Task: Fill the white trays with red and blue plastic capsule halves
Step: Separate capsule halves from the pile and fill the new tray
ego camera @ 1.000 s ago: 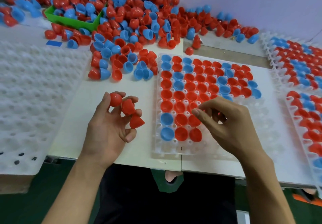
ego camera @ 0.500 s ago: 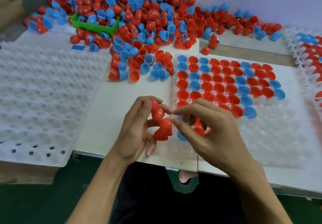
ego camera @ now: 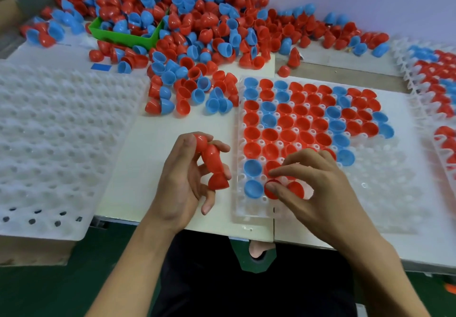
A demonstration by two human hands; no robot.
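A white tray (ego camera: 385, 193) lies in front of me, its far rows and left columns filled with red and blue capsule halves (ego camera: 303, 117). My left hand (ego camera: 182, 186) hovers just left of the tray and grips three red halves (ego camera: 212, 161) between thumb and fingers. My right hand (ego camera: 318, 188) is over the tray's near left part, thumb and fingertips pinching a red half (ego camera: 296, 188) at a pocket in the front row. Blue halves (ego camera: 253, 177) sit in the two nearest pockets of the left column.
A big heap of loose red and blue halves (ego camera: 197, 38) covers the table's far side, around a green bin (ego camera: 123, 35). An unfilled white tray (ego camera: 49, 131) lies at left. Filled trays (ego camera: 436, 80) sit at the right edge. The table's front edge runs just below my wrists.
My right hand moved away from my left hand, right and down onto the tray's front row, and now pinches a red half there. The left hand still holds its red halves.
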